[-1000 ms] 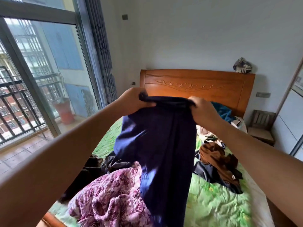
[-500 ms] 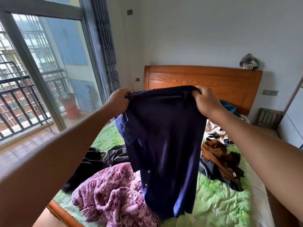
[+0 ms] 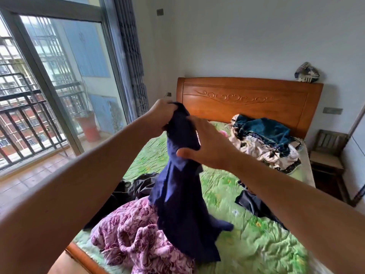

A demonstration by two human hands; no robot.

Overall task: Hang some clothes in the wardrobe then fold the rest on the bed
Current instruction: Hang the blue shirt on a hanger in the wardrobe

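Note:
A navy blue garment (image 3: pixel 181 194) hangs over the bed, bunched at its top in my left hand (image 3: pixel 162 115), whose fingers are closed on the cloth. My right hand (image 3: pixel 209 145) is beside it with the fingers spread, the fingertips against the garment's upper edge and nothing gripped. The garment's lower part drapes onto a purple floral garment (image 3: pixel 138 238) at the bed's near corner. The bed (image 3: pixel 256 244) has a green quilted cover.
Dark clothes (image 3: pixel 134 188) lie left of the navy garment and a dark piece (image 3: pixel 250 202) under my right forearm. A teal and cream pile (image 3: pixel 264 139) sits by the wooden headboard (image 3: pixel 246 97). A chair (image 3: pixel 325 155) stands right; a glass balcony door (image 3: pixel 59 86) left.
My right hand has let go of the garment's top edge and opened. My left hand now holds the top bunched together, so the garment hangs narrow instead of spread wide.

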